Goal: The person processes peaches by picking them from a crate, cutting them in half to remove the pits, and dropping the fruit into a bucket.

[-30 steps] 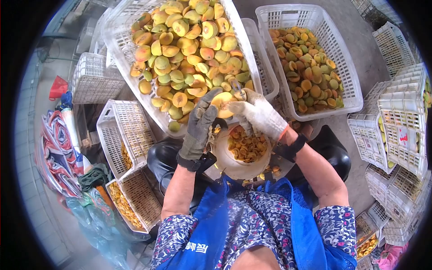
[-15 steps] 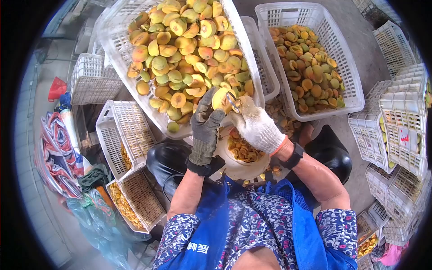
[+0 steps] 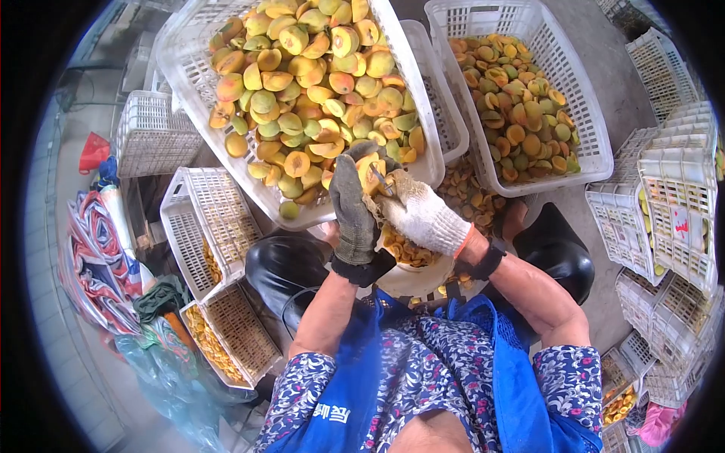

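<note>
In a dark grey glove, my left hand cups a yellow peach half, its cut face turned towards my right hand. My right hand wears a dirty white knitted glove and is closed on a small curved metal pitting tool, which touches the cut face. The tool's handle is hidden in the glove. Below both hands a pale tub holds orange-yellow fruit pieces. A large white crate, heaped with peach halves, stands just beyond my hands.
Another white crate of darker peach halves stands at the right rear. Scraps litter the floor between. Stacked crates line the right side. At left are tipped crates and plastic sheeting.
My left hand has turned and moved slightly right, its fingers now wrapped behind the peach half. My right hand, with the tool, has shifted slightly downward against the cut face.
</note>
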A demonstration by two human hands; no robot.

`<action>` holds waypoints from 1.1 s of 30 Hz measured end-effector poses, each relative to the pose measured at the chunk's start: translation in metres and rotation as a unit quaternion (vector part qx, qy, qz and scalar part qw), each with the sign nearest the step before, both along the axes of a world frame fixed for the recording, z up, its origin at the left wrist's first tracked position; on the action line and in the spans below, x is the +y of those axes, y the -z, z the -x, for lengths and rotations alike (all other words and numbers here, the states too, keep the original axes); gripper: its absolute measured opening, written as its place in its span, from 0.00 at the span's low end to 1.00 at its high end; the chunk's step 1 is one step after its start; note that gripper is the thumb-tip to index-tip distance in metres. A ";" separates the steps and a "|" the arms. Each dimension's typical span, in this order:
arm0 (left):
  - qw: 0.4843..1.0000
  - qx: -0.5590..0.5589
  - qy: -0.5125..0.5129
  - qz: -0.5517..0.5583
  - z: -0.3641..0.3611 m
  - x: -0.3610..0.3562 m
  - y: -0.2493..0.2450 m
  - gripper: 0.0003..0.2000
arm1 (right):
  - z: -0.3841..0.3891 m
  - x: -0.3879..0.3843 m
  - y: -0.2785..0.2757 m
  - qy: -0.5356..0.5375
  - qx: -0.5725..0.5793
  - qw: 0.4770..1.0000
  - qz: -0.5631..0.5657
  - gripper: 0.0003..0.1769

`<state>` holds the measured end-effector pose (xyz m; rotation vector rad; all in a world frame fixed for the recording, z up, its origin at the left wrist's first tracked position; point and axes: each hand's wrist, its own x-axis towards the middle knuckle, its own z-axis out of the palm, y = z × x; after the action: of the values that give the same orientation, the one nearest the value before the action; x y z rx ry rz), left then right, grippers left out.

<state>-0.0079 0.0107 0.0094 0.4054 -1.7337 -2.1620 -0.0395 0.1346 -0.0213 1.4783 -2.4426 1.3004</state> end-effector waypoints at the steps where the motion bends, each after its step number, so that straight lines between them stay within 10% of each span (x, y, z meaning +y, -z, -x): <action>1: 0.999 -0.012 0.000 -0.041 0.001 0.001 -0.004 0.24 | 0.002 0.000 0.000 0.001 -0.001 1.000 -0.001 0.10; 7: 0.993 -0.046 -0.004 -0.113 0.003 -0.001 -0.008 0.22 | 0.004 0.004 0.003 -0.030 -0.070 0.996 0.050 0.12; 9: 0.987 -0.072 0.012 -0.140 0.004 -0.012 0.001 0.22 | 0.008 0.005 -0.004 -0.030 -0.383 0.923 0.032 0.15; 15: 0.984 -0.105 0.117 -0.077 0.001 -0.036 0.010 0.21 | 0.013 0.008 -0.014 -0.065 -0.503 0.861 -0.035 0.18; 18: 0.979 -0.076 0.184 0.048 0.002 -0.046 0.009 0.19 | 0.016 0.011 -0.031 -0.083 -0.558 0.823 -0.075 0.18; 20: 0.912 0.075 0.206 0.346 0.002 -0.048 0.003 0.17 | 0.011 0.009 -0.018 -0.087 -0.555 0.826 -0.039 0.17; 24: 0.896 -0.004 0.275 0.348 -0.011 -0.066 0.033 0.17 | 0.013 0.003 0.016 -0.139 -0.389 0.895 -0.170 0.20; 26: 0.731 0.191 0.080 0.651 -0.018 -0.075 0.061 0.18 | -0.002 0.004 0.008 -0.121 -0.512 0.848 -0.069 0.21; 27: 0.730 0.191 0.081 0.652 -0.018 -0.067 0.049 0.18 | -0.009 0.004 0.005 -0.101 -0.621 0.776 0.028 0.21; 29: 0.977 -0.086 0.145 0.130 -0.017 -0.040 0.016 0.22 | -0.013 0.003 0.008 -0.085 -0.608 0.789 0.014 0.20; 33: 0.966 -0.152 0.205 0.035 -0.017 -0.044 0.020 0.23 | 0.005 0.008 0.003 -0.105 -0.410 0.896 -0.138 0.22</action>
<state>0.0088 -0.0335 -0.0110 0.4053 -2.2231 -2.4059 -0.0442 0.1423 -0.0242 1.4860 -3.1348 2.0317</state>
